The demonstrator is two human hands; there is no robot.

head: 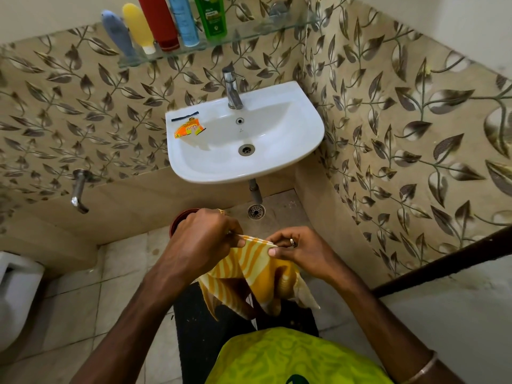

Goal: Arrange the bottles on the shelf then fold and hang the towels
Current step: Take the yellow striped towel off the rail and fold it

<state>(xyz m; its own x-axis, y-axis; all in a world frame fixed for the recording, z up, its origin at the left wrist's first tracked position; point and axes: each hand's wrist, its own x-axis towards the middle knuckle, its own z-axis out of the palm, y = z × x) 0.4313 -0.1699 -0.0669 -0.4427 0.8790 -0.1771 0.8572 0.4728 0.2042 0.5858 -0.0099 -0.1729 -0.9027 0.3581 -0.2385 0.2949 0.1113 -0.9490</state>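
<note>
Yellow striped towel [249, 275] hangs below the sink [313, 126], top edge pinched by both hands [256, 241].

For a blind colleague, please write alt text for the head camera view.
Both hands, left hand and right hand, pinch the top edge of a yellow-and-white striped towel below a white sink. Five bottles stand on the glass shelf above the tap, and an orange sachet lies on the sink's rim.

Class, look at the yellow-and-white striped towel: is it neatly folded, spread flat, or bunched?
Bunched. The yellow-and-white striped towel hangs in loose folds, its top edge pinched by the left hand and right hand.
</note>
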